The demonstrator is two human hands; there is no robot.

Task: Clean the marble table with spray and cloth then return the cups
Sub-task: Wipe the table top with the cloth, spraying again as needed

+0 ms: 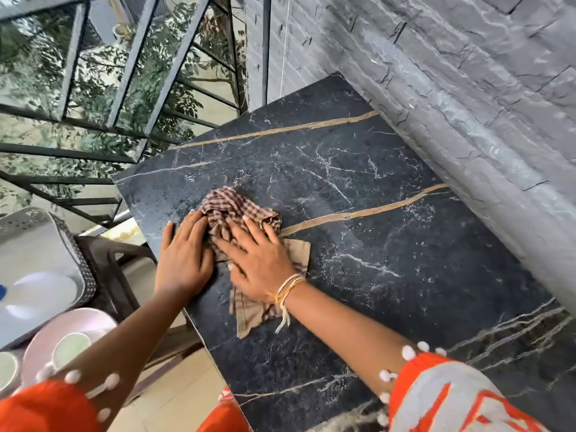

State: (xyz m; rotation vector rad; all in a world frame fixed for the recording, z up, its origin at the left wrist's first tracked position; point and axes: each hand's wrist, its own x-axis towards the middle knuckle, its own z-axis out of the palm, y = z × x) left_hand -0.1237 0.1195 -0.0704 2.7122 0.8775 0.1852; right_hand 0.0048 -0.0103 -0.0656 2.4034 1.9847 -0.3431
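Both hands lie flat, fingers spread, at the middle of the frame: the right hand (260, 260) presses the checked cloth (240, 213) onto the dark marble table (389, 244), the left hand (184, 254) touches its left edge. At lower left, 2 cups (70, 347) sit on a pink plate (93, 322) off the table
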